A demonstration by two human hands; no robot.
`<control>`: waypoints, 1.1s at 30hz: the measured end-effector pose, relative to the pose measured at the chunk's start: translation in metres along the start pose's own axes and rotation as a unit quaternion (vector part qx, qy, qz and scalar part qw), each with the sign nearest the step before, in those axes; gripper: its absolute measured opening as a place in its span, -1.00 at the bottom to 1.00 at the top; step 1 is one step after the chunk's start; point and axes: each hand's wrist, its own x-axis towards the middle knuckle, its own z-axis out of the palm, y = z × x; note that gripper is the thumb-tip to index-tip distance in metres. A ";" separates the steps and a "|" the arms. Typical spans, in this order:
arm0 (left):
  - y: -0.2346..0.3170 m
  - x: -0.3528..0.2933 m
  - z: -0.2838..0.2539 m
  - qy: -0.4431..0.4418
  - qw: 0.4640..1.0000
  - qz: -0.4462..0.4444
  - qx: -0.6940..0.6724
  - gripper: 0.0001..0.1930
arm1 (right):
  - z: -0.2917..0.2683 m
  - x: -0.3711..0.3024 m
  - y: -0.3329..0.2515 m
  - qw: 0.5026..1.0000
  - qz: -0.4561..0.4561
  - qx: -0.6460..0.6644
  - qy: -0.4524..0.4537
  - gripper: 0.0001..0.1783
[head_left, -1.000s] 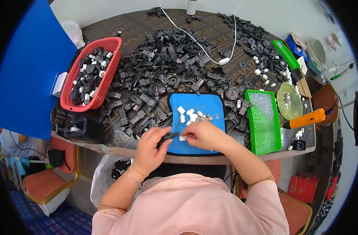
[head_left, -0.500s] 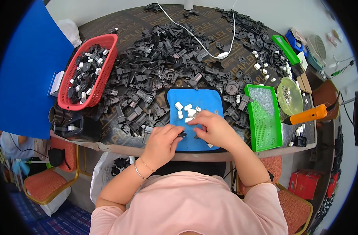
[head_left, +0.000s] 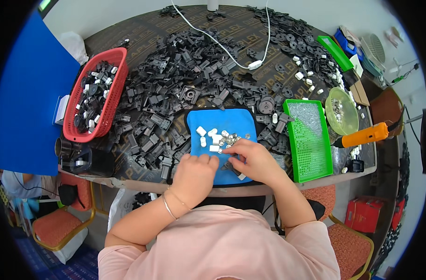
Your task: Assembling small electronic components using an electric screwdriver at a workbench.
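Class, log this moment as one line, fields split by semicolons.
left hand: curled, contents hidden; right hand: fingertips near white pieces; surface: blue mat; nearby: black parts, red basket, green tray

In the centre of the frame, a black-edged blue mat (head_left: 241, 122) lies at the near edge of the patterned worktop (head_left: 146, 29). The left hand (head_left: 195, 173) is curled at its lower left corner, any grip hidden. The right hand (head_left: 249, 159), thumb and index finger parted, reaches to the white plastic pieces (head_left: 201, 131) and round metal pieces (head_left: 230, 139) grouped mid-mat. Black plastic parts (head_left: 185, 65) heap across the upper centre. Left of them stands a red basket (head_left: 114, 95); at right are a green tray (head_left: 311, 161), a yellow-green bowl (head_left: 349, 122) and an orange-handled tool (head_left: 367, 136). A blue panel (head_left: 28, 93) fills the upper left.
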 end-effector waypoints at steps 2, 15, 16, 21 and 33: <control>-0.007 -0.001 0.002 0.006 1.000 0.003 -0.016 -0.78 | -0.007 -0.002 0.001 1.000 0.009 -0.014 0.017 -0.73; -0.008 -0.033 0.023 0.051 0.927 -0.219 -0.298 -0.68 | -0.061 0.044 0.054 0.901 0.113 -0.386 0.165 -0.56; -0.007 -0.035 0.026 0.076 0.950 -0.197 -0.230 -0.67 | -0.060 0.044 0.060 0.899 0.118 -0.393 0.154 -0.56; -0.016 -0.037 0.027 0.101 0.975 -0.153 -0.129 -0.61 | -0.054 0.035 0.038 0.880 0.083 -0.436 0.169 -0.59; 0.000 -0.039 0.029 0.047 0.979 -0.088 -0.178 -0.49 | -0.008 -0.024 -0.021 0.980 0.098 -0.165 -0.048 -0.35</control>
